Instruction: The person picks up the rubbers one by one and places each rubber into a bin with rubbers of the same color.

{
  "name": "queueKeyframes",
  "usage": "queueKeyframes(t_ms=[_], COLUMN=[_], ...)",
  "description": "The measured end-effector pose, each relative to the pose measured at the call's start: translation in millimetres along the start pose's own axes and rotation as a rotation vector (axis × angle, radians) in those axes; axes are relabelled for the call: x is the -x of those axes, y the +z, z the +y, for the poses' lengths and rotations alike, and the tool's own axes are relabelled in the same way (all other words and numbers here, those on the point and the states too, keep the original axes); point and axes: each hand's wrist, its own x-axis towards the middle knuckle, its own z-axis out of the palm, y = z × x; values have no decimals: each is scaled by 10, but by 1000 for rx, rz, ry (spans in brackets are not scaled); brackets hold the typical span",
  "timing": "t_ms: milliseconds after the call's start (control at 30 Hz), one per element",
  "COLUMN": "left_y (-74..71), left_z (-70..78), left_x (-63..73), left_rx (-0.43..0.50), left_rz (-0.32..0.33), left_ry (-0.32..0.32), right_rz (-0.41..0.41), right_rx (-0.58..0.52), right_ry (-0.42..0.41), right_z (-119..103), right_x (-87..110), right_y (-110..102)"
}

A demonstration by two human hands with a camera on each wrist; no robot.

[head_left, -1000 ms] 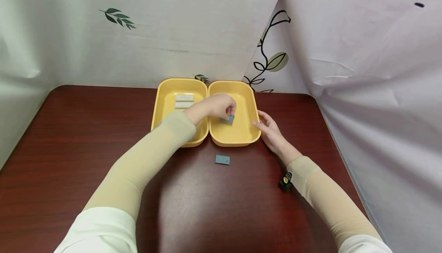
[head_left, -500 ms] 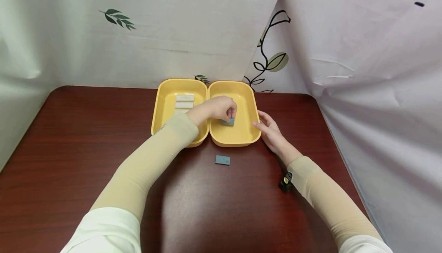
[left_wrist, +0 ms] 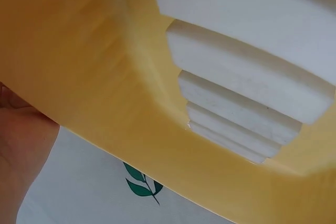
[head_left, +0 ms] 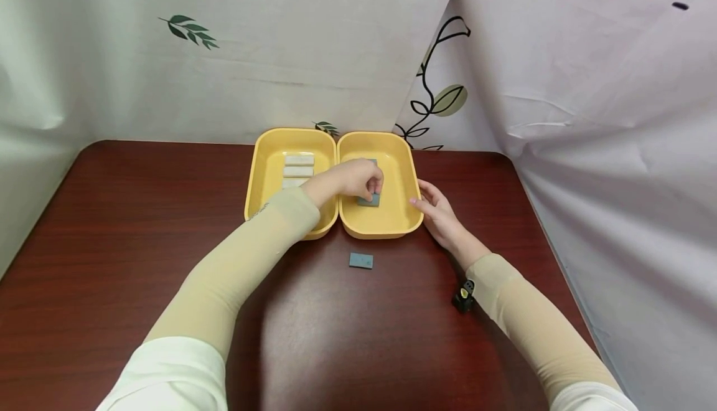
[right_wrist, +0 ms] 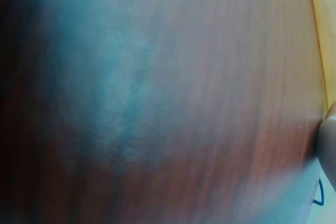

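In the head view, my left hand [head_left: 361, 177] reaches over the left tray into the right yellow tray [head_left: 403, 212]. Its thumb and fingertips pinch a flat blue-grey block [head_left: 368, 200] low over the tray floor. Just behind that hand, part of another blue-grey block [head_left: 373, 161] shows. My right hand [head_left: 439, 215] grips the right wall of this tray, thumb over the rim and fingers outside. In the right wrist view, only a fingertip [right_wrist: 328, 145] appears beside the yellow wall. A third blue-grey block [head_left: 361, 261] lies on the table in front of the trays.
A second yellow tray [head_left: 254, 177] stands against the first on its left. Several white bars [left_wrist: 236, 98] lie in a row inside it, partly hidden by the left forearm. The dark red-brown table [head_left: 140, 224] ends at a pale curtain [head_left: 224, 87] behind the trays.
My left hand has shifted slightly toward the near side of the tray with the pinched block, uncovering part of a block behind it. The right hand stays at the rim.
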Motion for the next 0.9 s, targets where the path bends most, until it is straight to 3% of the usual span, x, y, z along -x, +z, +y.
queueKeyframes(t_ms=[367, 900], left_y=[44, 47], left_z=[7, 7], left_x=[-38, -30], left_rx=[-2, 4], left_rz=[6, 8], left_ry=[23, 9], right_rz=[3, 6], right_rx=[6, -11], right_ry=[0, -21], right_z=[-2, 36], right_x=[1, -21], right_y=[2, -12])
